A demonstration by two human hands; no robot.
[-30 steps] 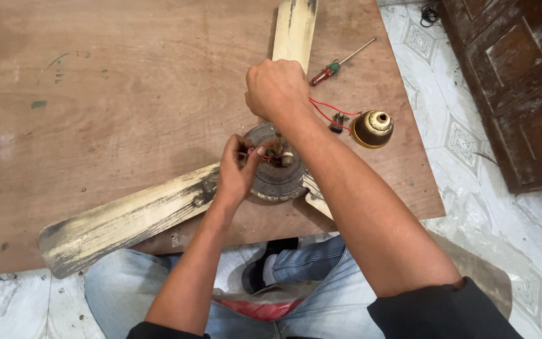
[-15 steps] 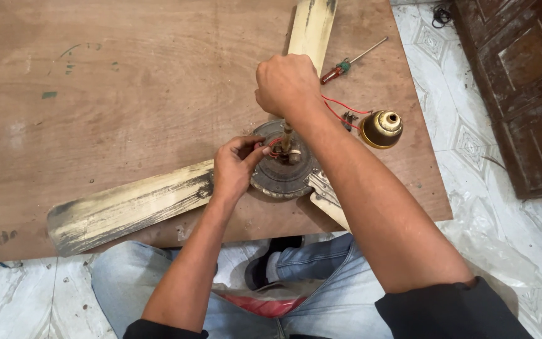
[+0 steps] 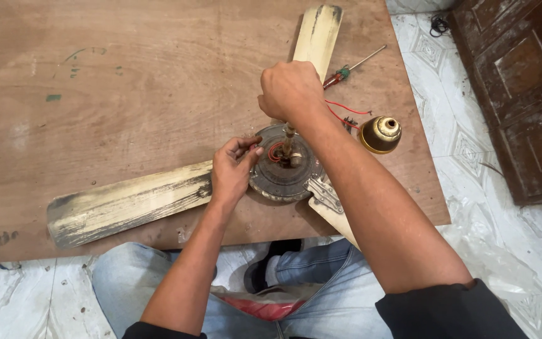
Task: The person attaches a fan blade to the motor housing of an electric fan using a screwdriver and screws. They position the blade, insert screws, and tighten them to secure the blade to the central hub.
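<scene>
- A dirty ceiling fan motor hub (image 3: 286, 172) is laid on a brown plywood board (image 3: 127, 94), near the board's front edge and right of its middle.
- The fan's short upright shaft (image 3: 289, 135) is gripped from above by the right hand (image 3: 291, 91), which is closed into a fist round its top.
- The hub's left rim is met by the left hand (image 3: 232, 171); its fingers are curled and pinched at a red wire (image 3: 275, 152), though whether the wire is truly held cannot be told.
- Three worn cream blades are seen: the left blade (image 3: 127, 204) runs toward the front-left edge, the far blade (image 3: 317, 34) reaches the back edge, and the third blade (image 3: 334, 216) overhangs the front edge beneath the right forearm.
- A brass-coloured cup (image 3: 381, 134) is set right of the hub, apart from it, near the board's right edge.
- A screwdriver (image 3: 351, 68) is laid behind the cup, beside the far blade.
- Wide bare board is left open on the left and far-left side.
</scene>
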